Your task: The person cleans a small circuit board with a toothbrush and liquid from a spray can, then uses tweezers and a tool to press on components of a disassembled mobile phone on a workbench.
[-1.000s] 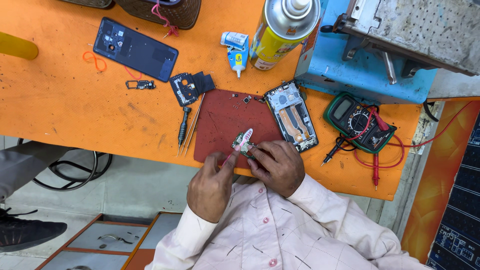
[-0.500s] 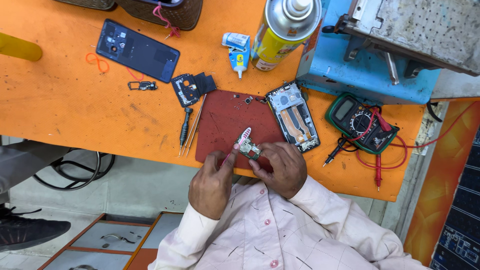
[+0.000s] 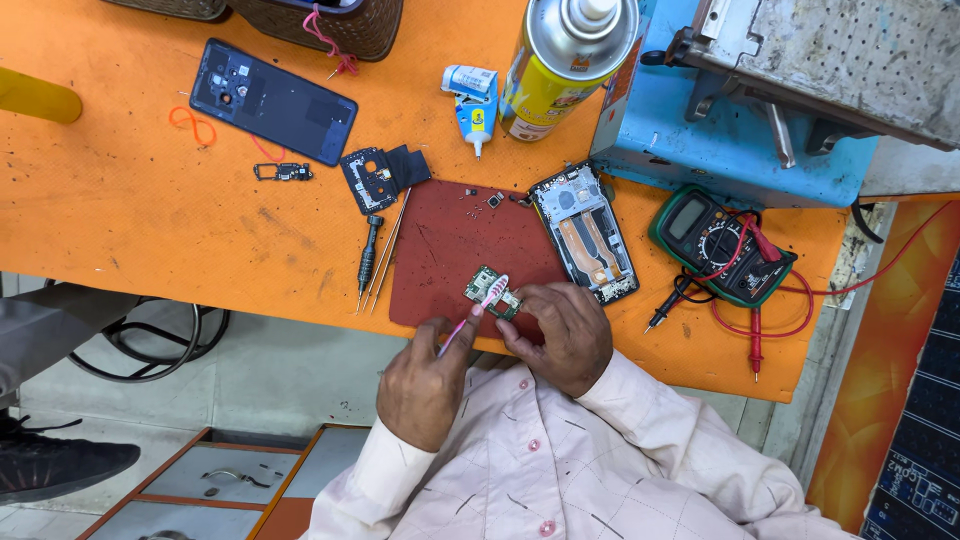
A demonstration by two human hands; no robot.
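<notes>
My left hand (image 3: pixel 422 385) grips a pink toothbrush (image 3: pixel 472 312), and its bristle head lies on a small green circuit board (image 3: pixel 492 294). My right hand (image 3: pixel 562 332) pinches that board by its right edge and holds it just above the near edge of a dark red work mat (image 3: pixel 450 240). An opened phone frame (image 3: pixel 585 232) lies at the mat's right side, just beyond my right hand. A few tiny screws and a small chip (image 3: pixel 495 200) sit at the mat's far edge.
On the orange table (image 3: pixel 130 220) lie a dark blue phone back cover (image 3: pixel 272 100), a black inner cover (image 3: pixel 380 175), a screwdriver (image 3: pixel 368 255) beside tweezers, a glue tube (image 3: pixel 472 105), a spray can (image 3: pixel 565 60), a green multimeter (image 3: pixel 715 240) with red leads, and a blue machine (image 3: pixel 720 140).
The brush head has shifted slightly across the board, from its far end toward its middle. Both hands stay at the mat's near edge.
</notes>
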